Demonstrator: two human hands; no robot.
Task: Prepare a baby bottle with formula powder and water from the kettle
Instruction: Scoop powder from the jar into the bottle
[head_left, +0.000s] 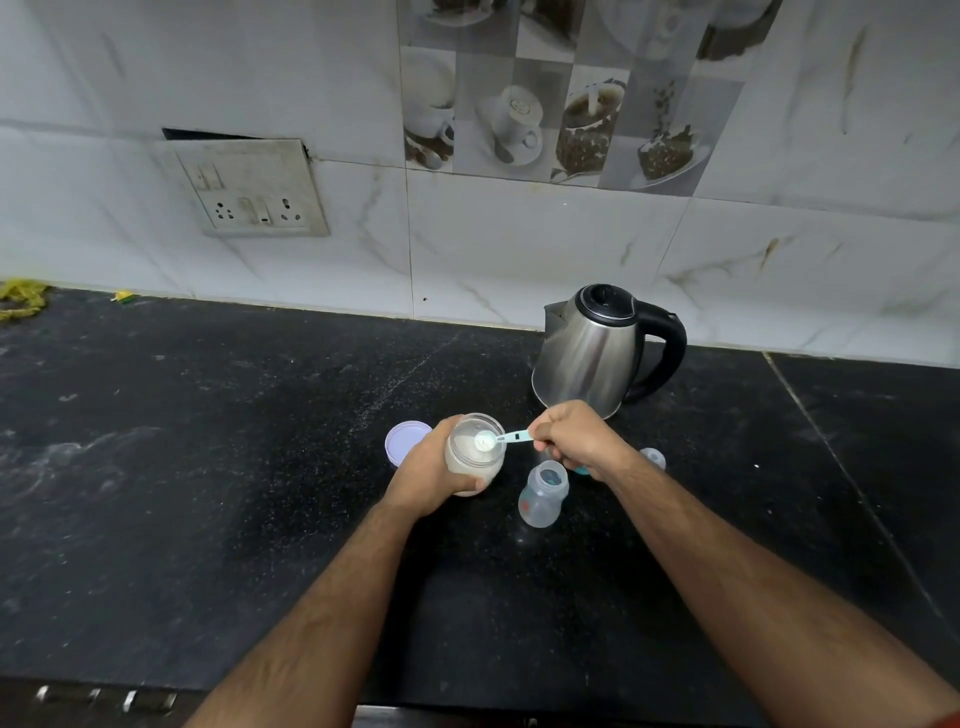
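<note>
Formula powder (470, 451), the pale heart of this job, sits in a small clear jar (475, 460) held at the middle of a dark stone counter (208, 467). Farthest left of the working group lies a lilac lid (405, 440), flat on the counter and just beside the left hand (431, 480), which wraps its fingers round the jar's wall and tips the mouth slightly toward the right. Over that mouth rides a blue scoop (498, 439), its bowl heaped with powder, the handle pinched between thumb and curled fingers of the right hand (576, 439). Neither hand is loose: one clasps the jar, the other the scoop.

Nearer and to the right stands the open baby bottle (543, 496), upright and apart from both hands, with no water visible inside. A small clear cap (653, 458) lies at the right, partly hidden by the wrist; a teal piece beneath that hand cannot be made out. Far right, against the marble wall, waits the steel kettle (597, 353), lid down.

The step in hand appears to be carrying a measure across to the bottle. Doing it well would mean keeping the scoop level, skimming off the heap on the jar's rim, and tipping only once directly above the bottle's narrow opening, so nothing dusts the counter.
</note>
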